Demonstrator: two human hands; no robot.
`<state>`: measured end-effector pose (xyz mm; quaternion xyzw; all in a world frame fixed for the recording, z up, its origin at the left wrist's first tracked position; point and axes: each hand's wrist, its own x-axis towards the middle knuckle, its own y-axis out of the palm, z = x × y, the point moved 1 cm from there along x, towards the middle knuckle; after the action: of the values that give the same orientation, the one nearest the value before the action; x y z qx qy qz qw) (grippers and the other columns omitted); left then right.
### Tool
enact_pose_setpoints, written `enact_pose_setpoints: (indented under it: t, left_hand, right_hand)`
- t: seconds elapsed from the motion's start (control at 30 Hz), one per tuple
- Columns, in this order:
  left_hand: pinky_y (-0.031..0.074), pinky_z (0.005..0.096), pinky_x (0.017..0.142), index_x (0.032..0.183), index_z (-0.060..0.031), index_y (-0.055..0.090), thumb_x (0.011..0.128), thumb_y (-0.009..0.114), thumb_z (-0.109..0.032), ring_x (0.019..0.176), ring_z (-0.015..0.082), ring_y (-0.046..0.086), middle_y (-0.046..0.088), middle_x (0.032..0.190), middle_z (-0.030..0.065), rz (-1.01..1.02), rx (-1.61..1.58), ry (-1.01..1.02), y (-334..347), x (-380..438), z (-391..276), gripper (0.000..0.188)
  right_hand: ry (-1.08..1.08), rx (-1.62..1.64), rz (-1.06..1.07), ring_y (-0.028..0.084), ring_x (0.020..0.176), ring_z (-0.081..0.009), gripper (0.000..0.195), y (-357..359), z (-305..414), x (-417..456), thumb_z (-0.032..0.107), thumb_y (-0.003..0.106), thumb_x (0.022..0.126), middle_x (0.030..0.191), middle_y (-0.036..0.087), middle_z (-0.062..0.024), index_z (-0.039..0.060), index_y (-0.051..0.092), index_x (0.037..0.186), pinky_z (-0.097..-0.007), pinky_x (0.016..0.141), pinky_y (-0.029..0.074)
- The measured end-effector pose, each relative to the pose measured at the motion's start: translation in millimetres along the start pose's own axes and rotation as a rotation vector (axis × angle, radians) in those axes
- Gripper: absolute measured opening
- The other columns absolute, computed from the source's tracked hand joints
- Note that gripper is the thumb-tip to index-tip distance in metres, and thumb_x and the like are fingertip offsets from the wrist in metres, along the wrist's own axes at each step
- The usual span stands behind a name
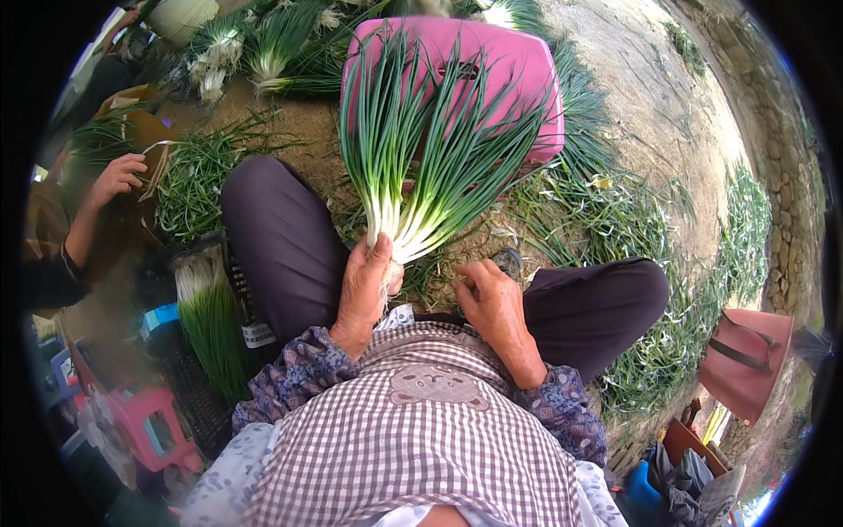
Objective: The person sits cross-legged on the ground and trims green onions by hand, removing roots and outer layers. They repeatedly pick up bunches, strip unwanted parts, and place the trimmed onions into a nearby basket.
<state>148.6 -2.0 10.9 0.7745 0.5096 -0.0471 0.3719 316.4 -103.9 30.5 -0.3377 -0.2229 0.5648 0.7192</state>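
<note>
A fanned bunch of green onions [431,158] rises from my left hand [362,293], which grips it by the white ends, with stringy roots hanging below the thumb. Its dark green tops lie over a pink plastic stool [507,49] before me. My right hand [497,309] hovers over my lap to the right of the bunch, fingers loosely curled and apart, and nothing shows in it. Just beyond its fingertips is a small dark round object [508,261], partly hidden. A checked apron [421,454] covers my lap.
Trimmed leaves [625,230] litter the ground at right; another heap [191,184] lies left. A black crate [197,395] with green onions [211,316] stands by my left knee. Untrimmed bunches [276,59] lie far left. Another person's hand [118,178] reaches in. A pink bag [747,362] stands right.
</note>
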Motion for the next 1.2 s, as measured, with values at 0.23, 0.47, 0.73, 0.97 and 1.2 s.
enact_pose_setpoints:
  t: [0.23,0.47,0.73,0.97,1.2]
  left_hand:
    - [0.031,0.0205,0.046,0.112,-0.0077,0.054,0.095,0.053,-0.044,0.052,0.0033,0.040,0.050,0.071,-0.0046,-0.071,0.089,-0.006,5,-3,-7,0.040]
    - [0.029,0.0221,0.045,0.106,-0.0060,0.054,0.097,0.049,-0.046,0.050,0.0056,0.038,0.048,0.070,-0.0025,-0.022,0.051,0.036,-2,-3,-5,0.041]
    - [0.030,0.0214,0.046,0.109,-0.0052,0.055,0.097,0.044,-0.051,0.052,0.0053,0.040,0.048,0.069,-0.0025,0.020,0.014,-0.017,-3,-3,-6,0.048]
    - [0.032,0.0222,0.047,0.102,-0.0034,0.054,0.097,0.045,-0.049,0.052,0.0061,0.040,0.046,0.066,-0.0020,-0.180,-0.031,-0.100,10,-13,-28,0.047]
    - [0.030,0.0225,0.048,0.108,-0.0003,0.051,0.095,0.050,-0.048,0.054,0.0067,0.038,0.044,0.069,-0.0009,0.067,0.062,-0.206,37,-32,-50,0.049]
  right_hand:
    - [-0.253,-0.069,-0.243,0.060,0.059,-0.0341,0.014,9,58,108,0.018,0.063,0.081,0.073,0.059,-0.0120,0.0060,0.056,0.079,-0.0435,0.052,0.049]
    - [0.014,0.083,-0.425,0.054,0.047,-0.0231,0.014,-17,7,54,0.007,0.068,0.072,0.059,0.054,-0.0067,0.0065,0.055,0.068,-0.0327,0.045,0.044]
    - [0.018,0.185,0.216,0.063,0.064,-0.0336,0.012,-3,23,13,0.016,0.067,0.079,0.070,0.063,-0.0151,0.0043,0.064,0.078,-0.0411,0.057,0.049]
    - [0.022,0.326,0.487,0.056,0.046,-0.0258,0.048,-12,58,58,0.043,0.071,0.081,0.051,0.056,-0.0124,-0.0015,0.066,0.066,-0.0359,0.048,0.044]
    - [0.164,1.485,0.575,0.052,0.118,-0.0262,0.082,26,16,41,0.053,0.066,0.082,0.133,0.049,-0.0159,-0.0014,0.039,0.137,-0.0406,0.097,0.044]
